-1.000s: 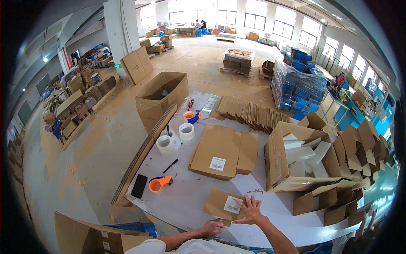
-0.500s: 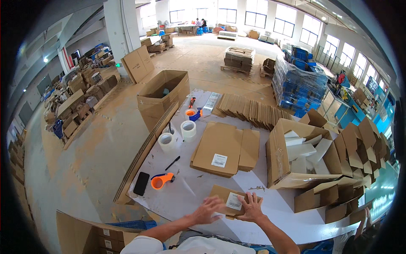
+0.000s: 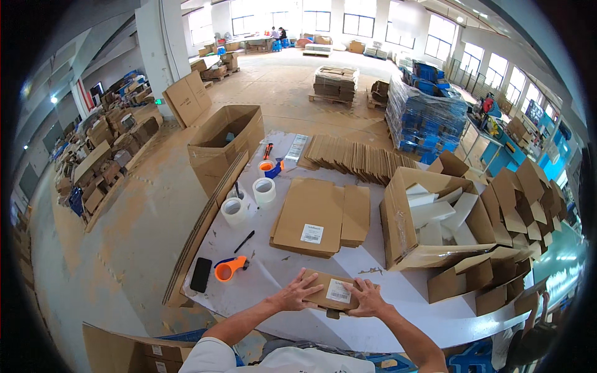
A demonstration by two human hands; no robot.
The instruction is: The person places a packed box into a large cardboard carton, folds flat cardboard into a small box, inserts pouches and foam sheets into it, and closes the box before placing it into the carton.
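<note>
From the wearer's head, the one fisheye view looks down and forward, fairly near above the left hand (image 3: 293,293), right hand (image 3: 369,299) and table (image 3: 457,323), reaching to distant windows (image 3: 359,20); toward its dark rim, shapes are perhaps too bent to judge.

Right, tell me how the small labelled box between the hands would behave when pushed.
The small box would probably slide rather than roll, being low and flat-sided on the white tabletop. The narrow tab poking from its near edge might bend.
</note>
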